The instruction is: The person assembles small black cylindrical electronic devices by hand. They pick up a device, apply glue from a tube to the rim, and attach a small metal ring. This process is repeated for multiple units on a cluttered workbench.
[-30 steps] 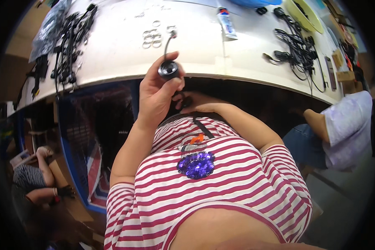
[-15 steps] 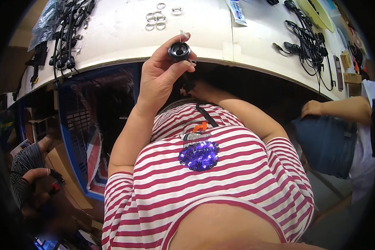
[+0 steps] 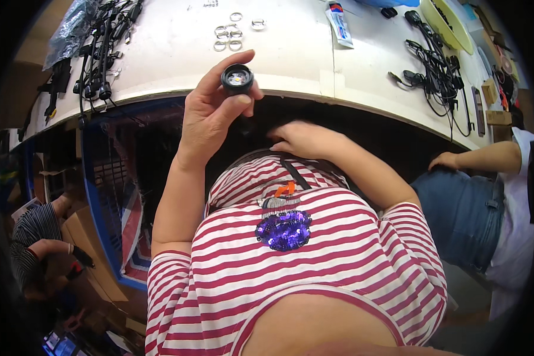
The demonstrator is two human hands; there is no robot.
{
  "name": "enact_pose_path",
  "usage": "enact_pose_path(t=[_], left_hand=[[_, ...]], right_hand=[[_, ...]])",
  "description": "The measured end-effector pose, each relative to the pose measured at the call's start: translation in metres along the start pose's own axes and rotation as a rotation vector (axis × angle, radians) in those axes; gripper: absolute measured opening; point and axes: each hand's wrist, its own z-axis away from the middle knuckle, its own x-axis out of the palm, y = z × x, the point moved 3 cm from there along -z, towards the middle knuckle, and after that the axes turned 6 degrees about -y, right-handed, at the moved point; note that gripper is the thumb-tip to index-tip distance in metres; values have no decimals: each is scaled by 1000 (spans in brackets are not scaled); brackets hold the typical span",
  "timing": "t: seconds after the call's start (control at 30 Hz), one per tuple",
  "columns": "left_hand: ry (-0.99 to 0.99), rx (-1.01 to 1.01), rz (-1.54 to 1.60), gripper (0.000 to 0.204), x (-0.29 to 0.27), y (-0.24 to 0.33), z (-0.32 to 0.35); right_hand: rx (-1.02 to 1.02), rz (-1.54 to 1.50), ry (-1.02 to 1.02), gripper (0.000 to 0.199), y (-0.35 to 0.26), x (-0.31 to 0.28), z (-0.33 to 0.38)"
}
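Note:
My left hand (image 3: 210,110) is raised at the table's front edge, closed around a small black round lamp head (image 3: 237,79). Its open face is turned up, and a tiny yellowish LED shows in the middle. Lower down, in front of my waist and under the table's edge, is my right hand (image 3: 308,139). Its fingers are smeared by motion and partly lost in shadow, so I cannot make out anything in them. Beyond my left hand, several silvery rings (image 3: 235,45) lie on the white table (image 3: 291,53).
Black cables with lamp-like ends (image 3: 104,89) hang over the table's left edge, near a clear plastic bag (image 3: 71,32). A tube (image 3: 339,26) lies at the back. More black cables (image 3: 436,77) and a yellow basin (image 3: 448,24) are right. One co-worker (image 3: 474,202) stands right, another (image 3: 38,237) left.
My left hand has moved a little left and down with the lamp head, whose LED now shows. A small shiny piece at my fingertips is out of sight. My right hand has shifted right.

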Motion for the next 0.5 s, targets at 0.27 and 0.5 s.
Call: enact_pose_path(t=[0.27,0.5], left_hand=[[42,31,-25,60,-5,-6,7],[28,48,24,42,-16,-3,19]], right_hand=[[-118,219,945,20,-17,-152,-26],[-13,164,689,24,5,-168,-57]])
